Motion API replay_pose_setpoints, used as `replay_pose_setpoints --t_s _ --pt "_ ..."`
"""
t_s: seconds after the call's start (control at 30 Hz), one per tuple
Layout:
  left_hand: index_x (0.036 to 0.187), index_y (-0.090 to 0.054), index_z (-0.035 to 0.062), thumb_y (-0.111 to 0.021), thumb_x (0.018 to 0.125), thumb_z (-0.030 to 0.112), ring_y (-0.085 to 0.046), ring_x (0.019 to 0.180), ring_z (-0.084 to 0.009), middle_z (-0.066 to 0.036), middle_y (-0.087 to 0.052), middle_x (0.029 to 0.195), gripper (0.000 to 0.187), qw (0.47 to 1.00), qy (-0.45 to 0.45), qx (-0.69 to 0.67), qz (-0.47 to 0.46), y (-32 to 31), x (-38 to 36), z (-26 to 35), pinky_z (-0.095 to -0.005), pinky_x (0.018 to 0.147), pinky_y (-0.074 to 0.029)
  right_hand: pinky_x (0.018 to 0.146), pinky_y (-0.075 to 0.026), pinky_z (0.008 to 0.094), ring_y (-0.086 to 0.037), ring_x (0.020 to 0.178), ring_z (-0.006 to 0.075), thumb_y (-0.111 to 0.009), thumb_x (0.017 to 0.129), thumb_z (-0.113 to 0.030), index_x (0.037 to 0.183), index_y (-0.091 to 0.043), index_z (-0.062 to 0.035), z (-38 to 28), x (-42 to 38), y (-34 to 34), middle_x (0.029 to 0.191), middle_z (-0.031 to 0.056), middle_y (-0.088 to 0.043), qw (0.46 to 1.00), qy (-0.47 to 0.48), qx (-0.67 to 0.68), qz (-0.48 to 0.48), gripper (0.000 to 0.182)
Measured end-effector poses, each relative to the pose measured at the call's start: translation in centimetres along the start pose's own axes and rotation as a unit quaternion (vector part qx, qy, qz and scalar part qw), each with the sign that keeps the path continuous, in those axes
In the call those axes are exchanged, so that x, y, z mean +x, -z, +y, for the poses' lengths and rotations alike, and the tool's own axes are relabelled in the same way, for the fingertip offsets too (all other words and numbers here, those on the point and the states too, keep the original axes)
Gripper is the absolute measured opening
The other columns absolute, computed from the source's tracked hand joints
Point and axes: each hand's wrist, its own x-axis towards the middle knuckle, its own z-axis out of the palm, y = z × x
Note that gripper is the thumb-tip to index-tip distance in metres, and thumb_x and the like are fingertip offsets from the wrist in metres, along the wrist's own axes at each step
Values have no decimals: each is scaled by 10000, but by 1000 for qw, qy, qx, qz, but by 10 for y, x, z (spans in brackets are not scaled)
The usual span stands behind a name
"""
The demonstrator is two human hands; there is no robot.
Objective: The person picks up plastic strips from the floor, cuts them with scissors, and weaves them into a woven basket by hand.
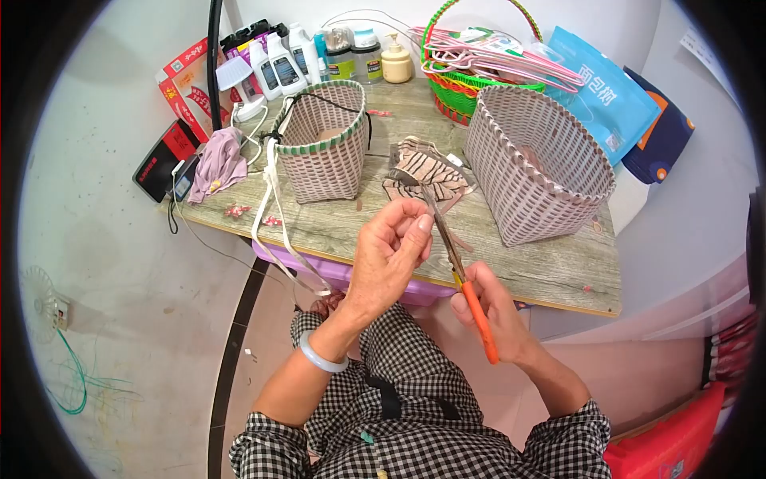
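Your right hand (504,318) holds the scissors with orange handles and dark metal blades (481,323), its fingers closed around the handles. The blades point up and away from you, and their upper part is just beside the fingertips of your left hand (389,259). There, thumb and forefinger are pressed together; if something thin is between them, I cannot tell. Beyond your hands lies a crumpled beige cloth with dark stripes (431,166). To its left stands a woven grey-beige basket with green rim (323,172), and to its right a bigger woven grey-brown basket (531,195), with something brownish inside, not clear. Behind, a bright green and red basket (456,100) carries pink and white hangers (511,60). All these are on the wood-grain table (558,275), where white plastic bottles (283,70) stand at the back. A red plastic piece of furniture (670,439) is at the lower right.
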Motion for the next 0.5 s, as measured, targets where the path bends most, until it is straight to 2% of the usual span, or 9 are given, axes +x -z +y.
replay_pose_setpoints --t_s 0.2,0.5 --pt "1017 -548 39 -526 989 174 -397 538 -20 31 -512 646 140 1000 12 -24 3 -4 0 -6 -174 469 -303 509 -297 232 -341 606 47 -624 927 -359 847 -400 -65 14 2 -2 686 -32 -384 1000 17 12 9 378" --pt "1038 -558 28 -550 975 170 -378 528 -22 27 -509 644 155 995 63 -72 -1 -2 4 -7 -178 464 -273 460 -279 220 -342 539 31 -617 926 -404 824 -396 -67 18 0 -4 613 -49 -361 998 -32 59 17 415"
